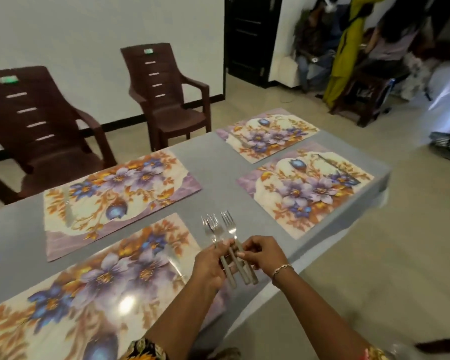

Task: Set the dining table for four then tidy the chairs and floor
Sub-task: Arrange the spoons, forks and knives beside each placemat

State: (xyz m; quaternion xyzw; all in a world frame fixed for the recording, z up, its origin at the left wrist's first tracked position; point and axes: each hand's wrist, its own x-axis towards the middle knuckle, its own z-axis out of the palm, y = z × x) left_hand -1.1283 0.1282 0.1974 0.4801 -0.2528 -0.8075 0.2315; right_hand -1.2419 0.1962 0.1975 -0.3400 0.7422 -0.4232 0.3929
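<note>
A bundle of forks [230, 226] was held just below the middle of the frame, above the near edge of the grey table [218, 162], tines fanned up and away and handles pointing down toward the camera. The left hand [211, 266] was wrapped round the handles from the left side. The right hand [263, 255], with a thin bracelet [283, 268] on its wrist, met it from the right with fingers curled and pinching one of the handles, so the two hands were close together on the same bundle. Three handles showed below the fingers; the blurred tines made the exact count hard to tell. Four floral placemats lay flat on the table. The nearest placemat [109, 279] filled the lower left of the frame, and a second placemat [120, 188] lay just above it at left of centre. A third placemat [307, 188] lay right of centre, and a fourth placemat [268, 135] lay above that, near the far end. The forks hung over the bare strip of table between the nearest and the third placemat. Two dark brown plastic chairs stood off the table on the beige floor [374, 255]: the near chair [37, 131] at the left edge and the far chair [166, 94] at upper centre, against a white wall. A dark doorway [252, 35] stood at the top centre. Blurred people [348, 48] were in the upper right corner.
</note>
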